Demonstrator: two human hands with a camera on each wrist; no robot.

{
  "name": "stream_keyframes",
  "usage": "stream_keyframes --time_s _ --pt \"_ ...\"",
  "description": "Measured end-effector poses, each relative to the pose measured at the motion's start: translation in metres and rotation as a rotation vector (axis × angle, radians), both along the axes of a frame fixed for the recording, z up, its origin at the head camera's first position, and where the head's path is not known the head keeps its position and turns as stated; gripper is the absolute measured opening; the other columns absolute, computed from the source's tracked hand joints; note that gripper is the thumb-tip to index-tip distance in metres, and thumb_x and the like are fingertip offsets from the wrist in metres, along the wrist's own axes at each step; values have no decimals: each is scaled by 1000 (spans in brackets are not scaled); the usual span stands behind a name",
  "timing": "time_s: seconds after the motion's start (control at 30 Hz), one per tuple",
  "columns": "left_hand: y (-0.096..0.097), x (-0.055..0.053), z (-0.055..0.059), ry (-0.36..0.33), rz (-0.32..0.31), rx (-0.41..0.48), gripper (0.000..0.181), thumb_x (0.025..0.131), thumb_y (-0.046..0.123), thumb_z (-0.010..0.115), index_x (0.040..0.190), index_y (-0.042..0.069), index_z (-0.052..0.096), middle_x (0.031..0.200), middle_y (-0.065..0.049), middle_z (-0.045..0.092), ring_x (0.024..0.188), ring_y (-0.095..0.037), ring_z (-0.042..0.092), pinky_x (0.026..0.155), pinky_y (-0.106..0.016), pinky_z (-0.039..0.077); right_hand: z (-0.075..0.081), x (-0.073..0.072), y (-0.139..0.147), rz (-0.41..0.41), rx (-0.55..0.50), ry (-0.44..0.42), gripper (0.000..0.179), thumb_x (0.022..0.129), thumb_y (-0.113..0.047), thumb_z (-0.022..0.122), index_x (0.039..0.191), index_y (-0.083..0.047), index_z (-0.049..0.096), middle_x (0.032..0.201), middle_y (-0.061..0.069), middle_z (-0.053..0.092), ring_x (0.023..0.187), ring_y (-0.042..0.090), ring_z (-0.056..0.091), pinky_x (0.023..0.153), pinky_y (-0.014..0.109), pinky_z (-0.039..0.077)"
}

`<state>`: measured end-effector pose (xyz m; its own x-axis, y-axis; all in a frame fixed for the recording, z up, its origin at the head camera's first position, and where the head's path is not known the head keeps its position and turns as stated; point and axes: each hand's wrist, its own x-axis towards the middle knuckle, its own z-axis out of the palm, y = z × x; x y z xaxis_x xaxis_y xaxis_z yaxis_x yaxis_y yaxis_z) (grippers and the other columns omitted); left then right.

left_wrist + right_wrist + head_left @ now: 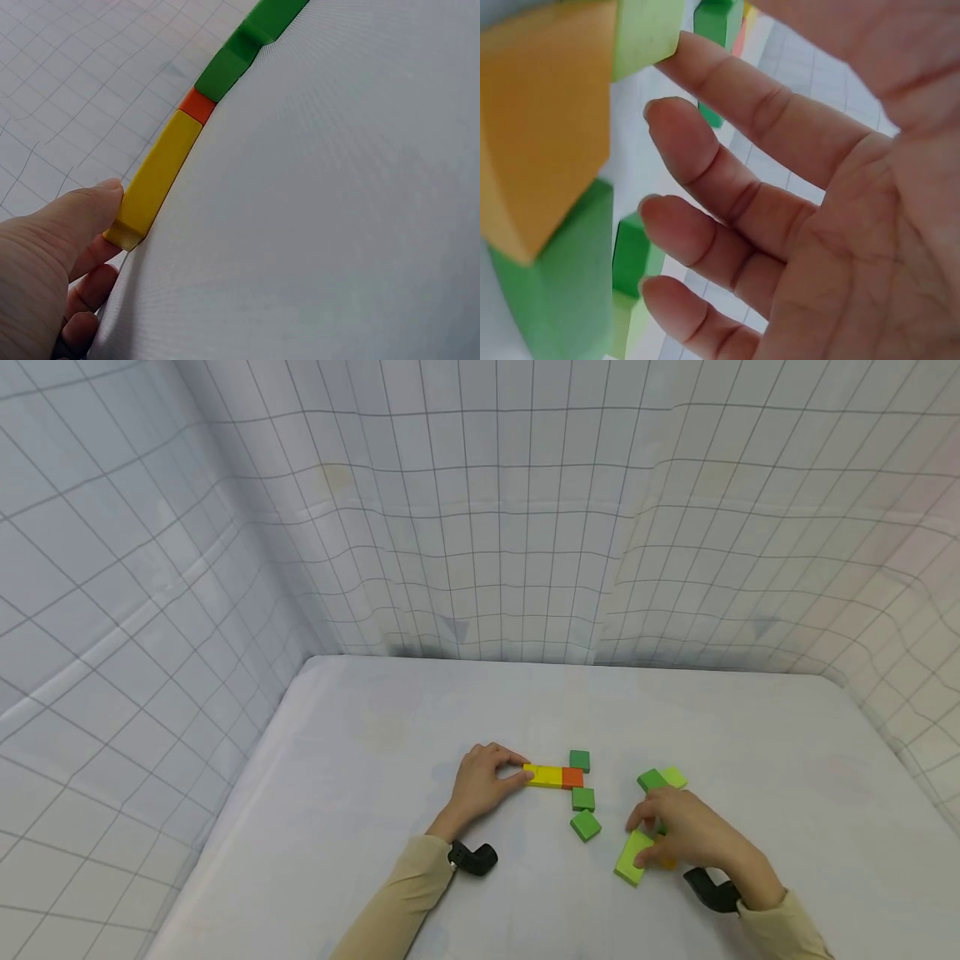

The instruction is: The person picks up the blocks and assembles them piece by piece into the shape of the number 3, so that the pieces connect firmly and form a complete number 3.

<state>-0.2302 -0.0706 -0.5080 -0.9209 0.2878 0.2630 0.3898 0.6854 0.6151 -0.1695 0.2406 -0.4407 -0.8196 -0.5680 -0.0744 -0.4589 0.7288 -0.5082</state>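
The clock is laid flat on the pale surface [300, 827] as the head view shows it, with 12 at the far edge; the left hand [477, 783] is at the 9 o'clock end of a yellow block [543, 776]; its grip is drawn in to the block's thickness, thumb and forefinger pinching that end; a red-orange block [572, 779] meets the yellow block's 3 o'clock end, so that the two form one straight bar. Just beside the red-orange block, at 1 o'clock, is a far green square [580, 760]; a middle green square [582, 799] sits at its 5 o'clock; a near green square [586, 825] lies askew at 6 o'clock from the middle one.

The right hand [697, 831] is at 4 o'clock from the bar; its grip is narrowed to a pinch, thumb and forefinger on a lime block [632, 863] that slants from 1 to 7 o'clock; the remaining fingers are loosely bent, as the right wrist view shows; an orange block [667, 863] is partly covered by the thumb; a half-hidden green block [559, 277] lies near the orange one. At about 11 o'clock from the right hand, a bright green block [652, 780] and a pale lime block [675, 777] sit side by side; each wrist bears a black device [474, 859]; a gridded white sheet [480, 527] hangs beyond the surface at 12.
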Motion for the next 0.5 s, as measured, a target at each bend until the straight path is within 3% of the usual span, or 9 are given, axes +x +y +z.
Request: stream_keyframes --time_s 0.33,0.5 --pt "0 0 1 6 0 -1 26 85 41 69 101 22 74 94 6 61 85 -15 48 77 -34 36 -2 11 -14 34 95 108 34 62 -53 81 81 -28 69 70 -17 45 70 5 40 67 33 33" --pt "0 1 1 9 1 -4 25 84 40 70 101 22 74 94 6 61 84 -15 48 75 -33 36 2 13 -8 64 74 78 34 65 -47 83 88 -26 71 74 -18 48 73 5 43 69 34 36"
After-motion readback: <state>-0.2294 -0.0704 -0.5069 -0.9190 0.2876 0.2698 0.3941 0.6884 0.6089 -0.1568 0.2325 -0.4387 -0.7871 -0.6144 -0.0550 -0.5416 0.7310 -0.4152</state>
